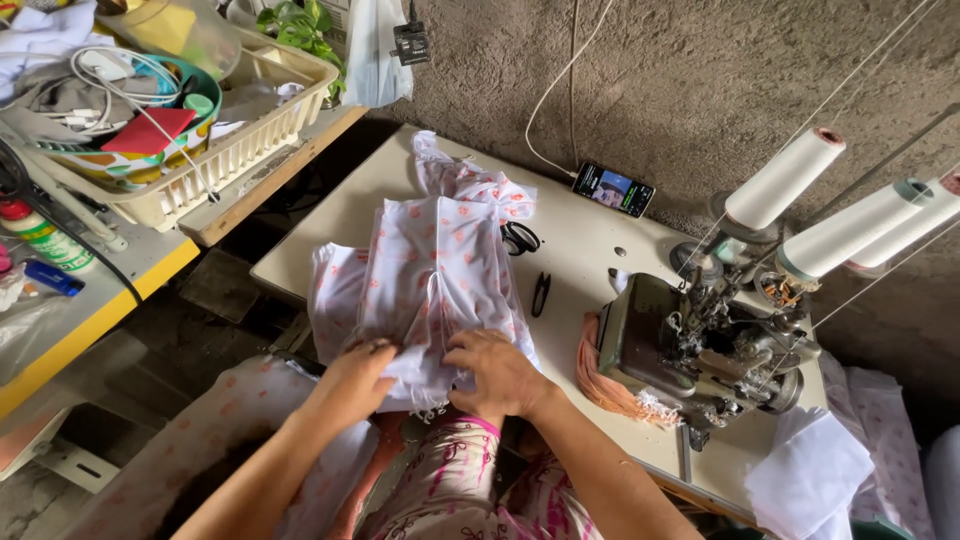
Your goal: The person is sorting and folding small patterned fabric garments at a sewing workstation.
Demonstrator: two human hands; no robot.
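A pale counter (pixel 590 260) is standing against a rough grey wall, carrying a sewing machine (pixel 700 345) at centre right with three white thread cones (pixel 785 178) rising behind it. A phone (pixel 613 188), scissors (pixel 520 238) and small snips (pixel 540 293) are lying near the middle. A cluttered cream basket (pixel 235 150) is filling the upper left.

The lower right corner is cut off, and the person's lap is hiding the counter's near edge.

A stack of white cloth with pink print (pixel 435 265) is lying at centre — both hands are pressing down on its near end. The left hand (pixel 355 380) is curling its fingers into the fabric edge; the right hand (pixel 500 372) is lying mostly flat, fingers bent, pinching a fold.
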